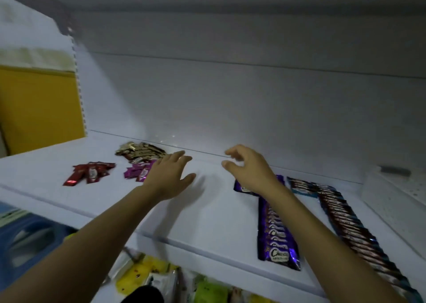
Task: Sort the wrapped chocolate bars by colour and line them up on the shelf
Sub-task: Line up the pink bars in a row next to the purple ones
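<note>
hands empty over shelf (207, 222)
left hand (170, 176) spread flat, right hand (249, 171) loosely curled above the purple row (276, 231); blue row (352, 229) beside it; red pile (90, 172), pink pile (137, 172), gold pile (140, 151) lie left.

bare shelf (214, 212) between pink pile (138, 172), purple row (277, 233)

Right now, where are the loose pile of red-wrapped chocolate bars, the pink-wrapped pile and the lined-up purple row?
loose pile of red-wrapped chocolate bars (91, 173): head view, on a middle bar's wrapper.
pile of pink-wrapped chocolate bars (138, 173): head view, on its uncovered left part.
lined-up row of purple-wrapped chocolate bars (277, 233): head view, on a mid-row wrapper.
</note>
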The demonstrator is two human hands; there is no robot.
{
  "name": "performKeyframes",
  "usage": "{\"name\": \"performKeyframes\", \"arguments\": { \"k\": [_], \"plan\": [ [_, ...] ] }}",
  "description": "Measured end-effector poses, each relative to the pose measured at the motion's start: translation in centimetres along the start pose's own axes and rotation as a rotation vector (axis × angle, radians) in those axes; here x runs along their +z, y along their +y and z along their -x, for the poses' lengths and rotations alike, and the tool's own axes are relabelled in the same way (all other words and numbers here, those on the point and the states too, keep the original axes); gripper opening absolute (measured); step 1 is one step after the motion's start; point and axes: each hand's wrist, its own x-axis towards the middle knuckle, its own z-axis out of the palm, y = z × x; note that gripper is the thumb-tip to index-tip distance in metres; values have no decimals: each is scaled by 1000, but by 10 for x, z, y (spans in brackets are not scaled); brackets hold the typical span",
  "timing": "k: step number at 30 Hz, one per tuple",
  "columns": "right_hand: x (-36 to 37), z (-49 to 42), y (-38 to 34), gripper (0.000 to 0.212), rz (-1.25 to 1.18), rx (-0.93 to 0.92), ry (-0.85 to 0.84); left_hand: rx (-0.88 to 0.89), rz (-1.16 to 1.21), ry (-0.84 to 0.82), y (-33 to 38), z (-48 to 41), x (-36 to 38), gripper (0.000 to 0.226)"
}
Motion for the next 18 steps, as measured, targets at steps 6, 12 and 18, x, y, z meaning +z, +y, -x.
{"name": "performKeyframes", "arguments": {
  "k": [6,12,18],
  "plan": [
    [115,-6,-38,32,-189,189,-151,-100,40,-3,-37,47,-10,56],
    [186,-57,-56,35,-18,232,-75,-193,235,138,-67,64,8,60],
    [228,-97,-50,53,316,31,-251,-127,131,24,-112,42,16,85]
  ]
}}
